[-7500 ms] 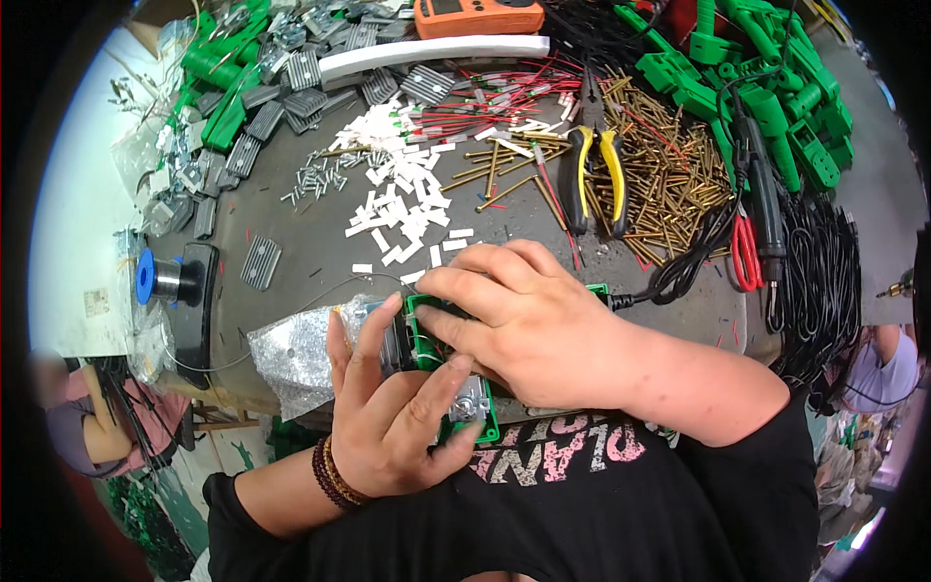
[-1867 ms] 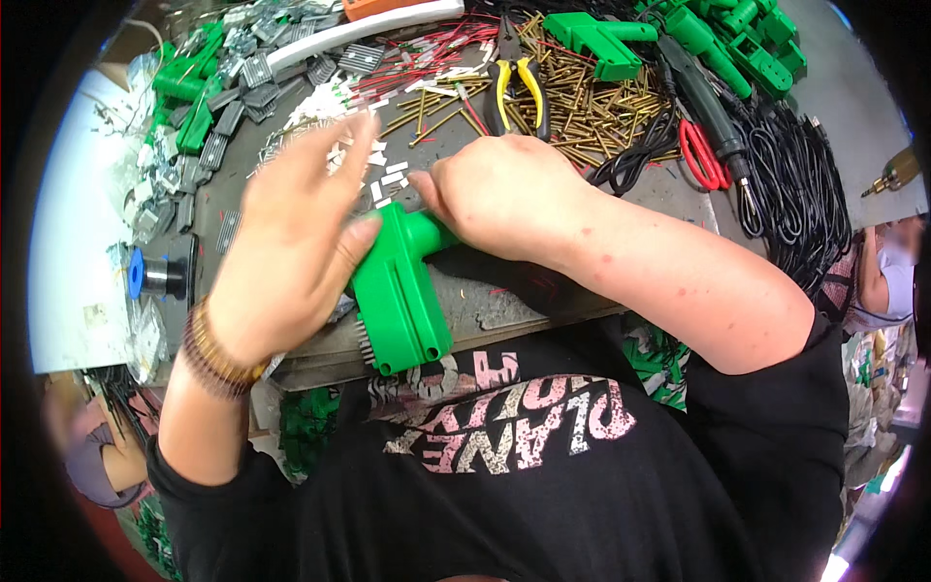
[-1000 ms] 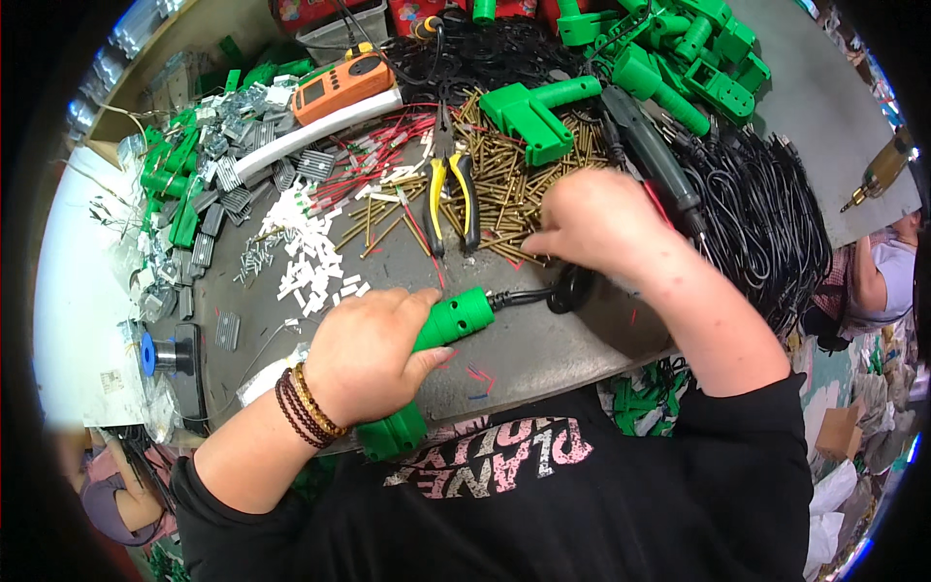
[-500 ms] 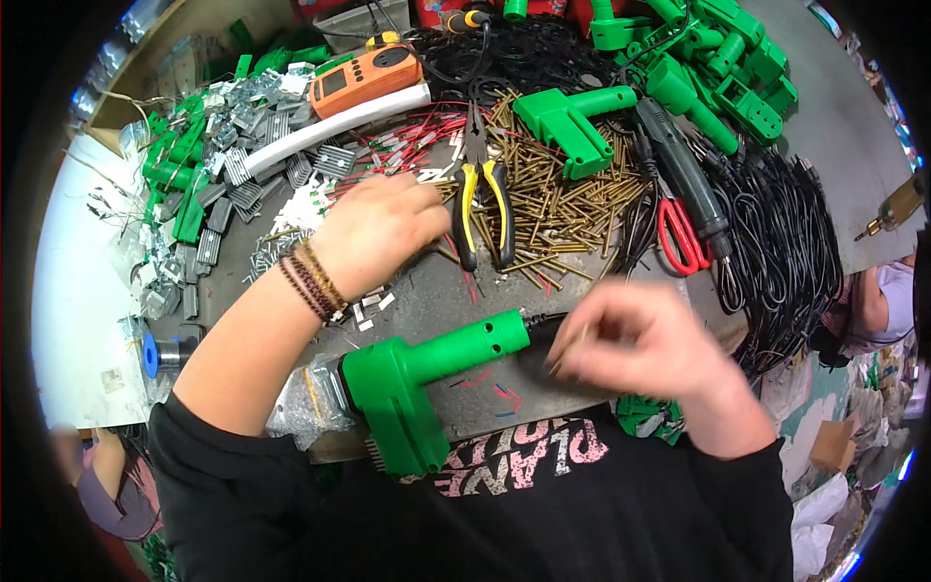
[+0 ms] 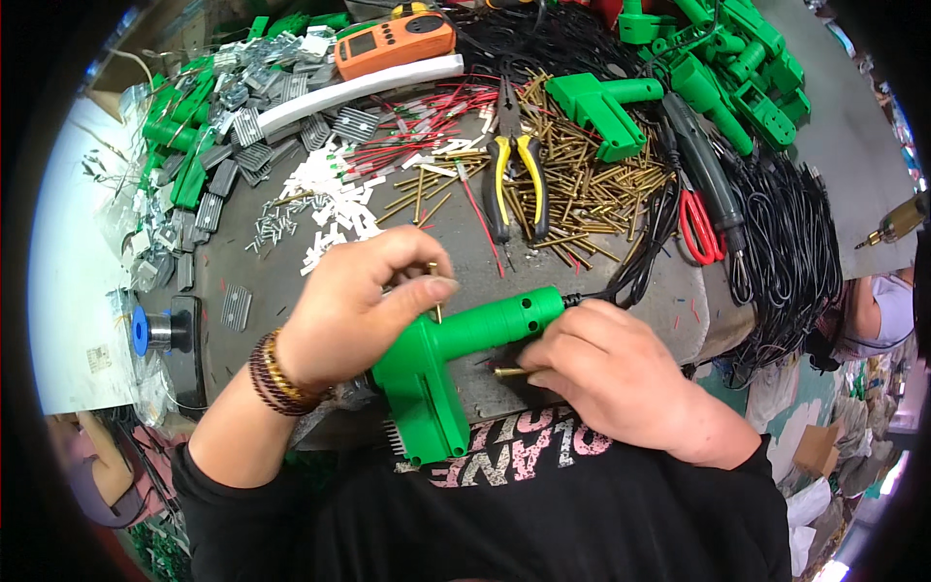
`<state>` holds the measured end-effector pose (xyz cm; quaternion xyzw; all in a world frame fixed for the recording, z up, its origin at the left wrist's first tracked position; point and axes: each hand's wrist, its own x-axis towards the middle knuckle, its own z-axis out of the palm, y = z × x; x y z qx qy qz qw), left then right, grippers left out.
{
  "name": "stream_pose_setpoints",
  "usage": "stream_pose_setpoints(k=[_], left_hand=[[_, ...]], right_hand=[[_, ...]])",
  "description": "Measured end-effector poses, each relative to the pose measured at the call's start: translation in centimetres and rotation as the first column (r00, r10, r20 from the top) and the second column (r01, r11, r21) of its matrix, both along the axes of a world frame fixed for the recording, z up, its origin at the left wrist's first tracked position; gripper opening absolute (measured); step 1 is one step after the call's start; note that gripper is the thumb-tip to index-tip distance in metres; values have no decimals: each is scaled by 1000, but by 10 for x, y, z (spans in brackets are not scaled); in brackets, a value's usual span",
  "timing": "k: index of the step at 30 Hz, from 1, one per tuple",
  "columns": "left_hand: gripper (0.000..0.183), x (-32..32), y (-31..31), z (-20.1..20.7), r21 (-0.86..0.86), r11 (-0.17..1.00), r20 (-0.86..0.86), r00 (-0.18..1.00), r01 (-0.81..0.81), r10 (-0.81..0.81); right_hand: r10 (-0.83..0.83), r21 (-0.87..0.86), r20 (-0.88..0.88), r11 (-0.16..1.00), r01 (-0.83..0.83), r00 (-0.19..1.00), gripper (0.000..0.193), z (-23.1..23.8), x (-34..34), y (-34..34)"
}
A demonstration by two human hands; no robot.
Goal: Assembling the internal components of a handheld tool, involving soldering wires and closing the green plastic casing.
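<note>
A green gun-shaped plastic housing [image 5: 424,388] lies at the table's near edge, its handle pointing right and a black cord [image 5: 630,276] running from the handle's end. Small metal teeth stick out at the left of its lower part. Between thumb and fingers, my left hand [image 5: 354,301] pinches a long brass screw [image 5: 435,293], nearly upright over the housing where handle meets body. Closed beside the handle's end, my right hand [image 5: 621,378] has another brass screw [image 5: 507,371] poking out leftward from its fingertips. The far ends of both screws are partly hidden by fingers.
Yellow-and-black pliers [image 5: 517,175] lie beside a heap of brass screws [image 5: 601,199]. Beyond are an orange meter [image 5: 396,46], a white curved strip [image 5: 359,95], red-handled scissors [image 5: 700,228], a dark electric screwdriver [image 5: 706,170] and black cables [image 5: 786,262]. A solder spool [image 5: 160,332] stands left.
My left hand has come back from the parts piles to the housing, now with a brass screw. My right hand has moved down and left beside the handle. The camera view has shifted slightly.
</note>
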<state>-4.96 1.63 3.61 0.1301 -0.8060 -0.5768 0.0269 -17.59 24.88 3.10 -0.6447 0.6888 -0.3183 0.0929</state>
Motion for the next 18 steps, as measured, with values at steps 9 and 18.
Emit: stream_pose_setpoints(k=[9, 18], left_hand=[[30, -4, -2, -25, -654, 745, -190, 924, 132, -331], [10, -3, -6, -32, -542, 817, -271, 880, 195, -389]], right_hand=[[-54, 232, 327, 972, -24, 944, 15, -16, 18, 0], [-33, 31, -226, 999, 41, 974, 18, -3, 25, -29]])
